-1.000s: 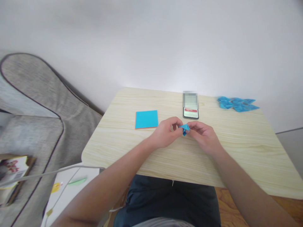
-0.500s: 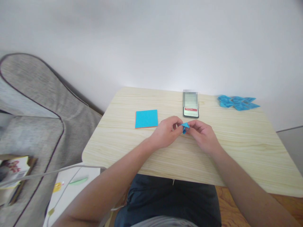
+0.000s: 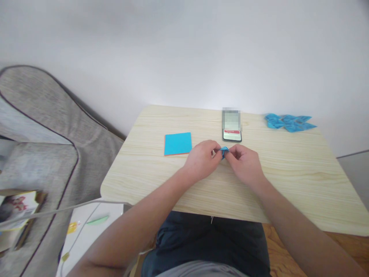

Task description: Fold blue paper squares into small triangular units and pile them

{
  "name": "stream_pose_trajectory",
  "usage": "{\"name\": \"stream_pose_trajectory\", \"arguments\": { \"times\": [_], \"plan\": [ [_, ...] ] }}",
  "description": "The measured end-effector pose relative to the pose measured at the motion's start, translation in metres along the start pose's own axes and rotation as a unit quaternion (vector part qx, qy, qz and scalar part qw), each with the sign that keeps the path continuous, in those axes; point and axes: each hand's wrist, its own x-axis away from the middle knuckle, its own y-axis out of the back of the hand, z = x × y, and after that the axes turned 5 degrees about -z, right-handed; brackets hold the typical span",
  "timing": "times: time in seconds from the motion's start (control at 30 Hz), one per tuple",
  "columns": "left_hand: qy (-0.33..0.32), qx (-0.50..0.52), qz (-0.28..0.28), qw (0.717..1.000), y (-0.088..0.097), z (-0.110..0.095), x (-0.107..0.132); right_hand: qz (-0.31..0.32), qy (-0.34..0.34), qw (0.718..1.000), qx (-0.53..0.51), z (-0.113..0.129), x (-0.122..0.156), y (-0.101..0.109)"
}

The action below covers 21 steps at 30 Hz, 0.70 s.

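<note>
A small piece of folded blue paper (image 3: pixel 223 150) is pinched between my two hands above the middle of the table. My left hand (image 3: pixel 204 158) grips its left side with thumb and fingers. On its right side, my right hand (image 3: pixel 245 161) holds it the same way, so the fingertips hide part of the folds. Left of my left hand lies a stack of square blue paper (image 3: pixel 178 144) with an orange edge showing. A phone (image 3: pixel 231 134) lies face up just beyond my hands, part of its screen blurred out.
Several folded blue paper pieces (image 3: pixel 290 122) lie at the back right of the pale wooden table (image 3: pixel 305 184). A white wall rises behind it. At left stands a grey sofa (image 3: pixel 95 142); a cable (image 3: pixel 72 207) runs over a white surface (image 3: pixel 86 234) at lower left.
The folded paper has turned slightly between my fingers, and less of its lower part shows. My right hand's fingers have shifted a little inward on it.
</note>
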Motion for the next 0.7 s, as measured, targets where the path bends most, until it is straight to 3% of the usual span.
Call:
{"name": "stream_pose_trajectory", "arguments": {
  "times": [0.17, 0.4, 0.7],
  "plan": [
    [0.005, -0.070, -0.023, 0.997, -0.0023, -0.0047, -0.0002, -0.026, 0.020, 0.999, 0.037, 0.0034, 0.0006, -0.0013],
    [0.050, -0.016, -0.012, 0.999, -0.0016, -0.0002, -0.0020, 0.013, 0.014, 1.000, -0.006, -0.0046, -0.0002, 0.0013],
    [0.053, 0.026, -0.020, 0.998, -0.0009, -0.0043, -0.0009, -0.020, 0.015, 0.999, 0.029, -0.0053, -0.0027, 0.0015]
  ]
}}
